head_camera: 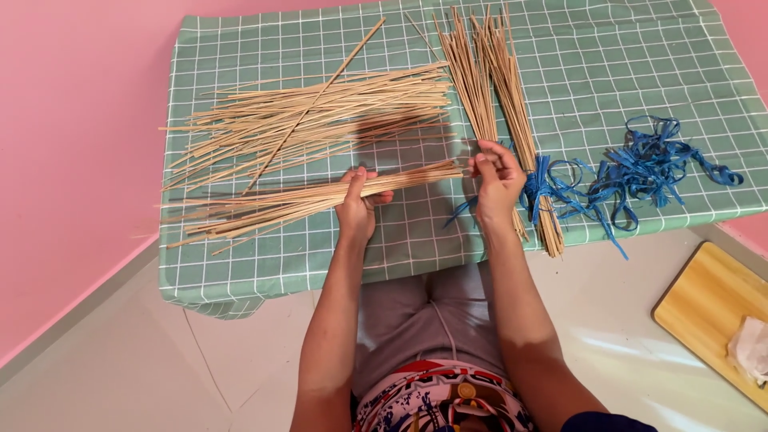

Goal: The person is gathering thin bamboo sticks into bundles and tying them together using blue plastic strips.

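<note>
My left hand (pixel 358 204) is closed around a bundle of thin pale sticks (pixel 280 203) that lies across a low table with a green checked cloth (pixel 640 72). At the bundle's right end sits my right hand (pixel 496 180), fingertips pinching or touching the stick tips. Behind the bundle lies a bigger loose pile of the same sticks (pixel 320 112). Just right of my right hand, a tied bundle of sticks (pixel 512 104) runs toward the far edge, bound near its lower end with blue ribbon (pixel 538 186).
A tangle of loose blue ribbon strips (pixel 652 164) lies on the cloth at the right. A wooden board (pixel 704 308) with a crumpled white wrapper (pixel 752 348) rests on the pale floor at lower right. A pink wall (pixel 72 160) stands at the left.
</note>
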